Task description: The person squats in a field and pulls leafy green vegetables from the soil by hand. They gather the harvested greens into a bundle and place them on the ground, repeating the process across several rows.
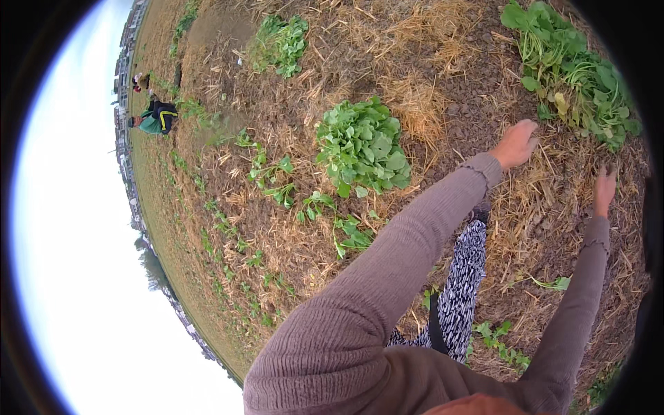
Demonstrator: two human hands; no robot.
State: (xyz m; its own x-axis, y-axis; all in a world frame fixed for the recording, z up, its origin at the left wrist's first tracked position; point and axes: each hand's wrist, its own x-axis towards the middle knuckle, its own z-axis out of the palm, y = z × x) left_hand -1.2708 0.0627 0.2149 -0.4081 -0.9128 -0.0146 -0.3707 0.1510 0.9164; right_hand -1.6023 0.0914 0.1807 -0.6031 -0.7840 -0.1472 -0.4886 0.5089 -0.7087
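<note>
My left hand (515, 144) is held out above the straw-strewn soil, fingers loosely bent, with nothing visible in it. Just beyond it lies a large heap of leafy greens (576, 78), with long pale stems and a few yellowed leaves. My right hand (605, 190) reaches toward the lower end of that heap; its fingers are a little apart and look bare. Neither hand plainly touches the leaves. A rounded bunch of picked greens (363, 145) rests on the ground to the left of my left forearm.
Another pile of greens (282, 44) lies farther off. Small leafy plants (358, 233) grow in rows through dry straw (420, 109). My patterned trouser leg (464, 285) shows between my arms. A person in green (151, 120) is low in the distant field, near buildings (124, 93).
</note>
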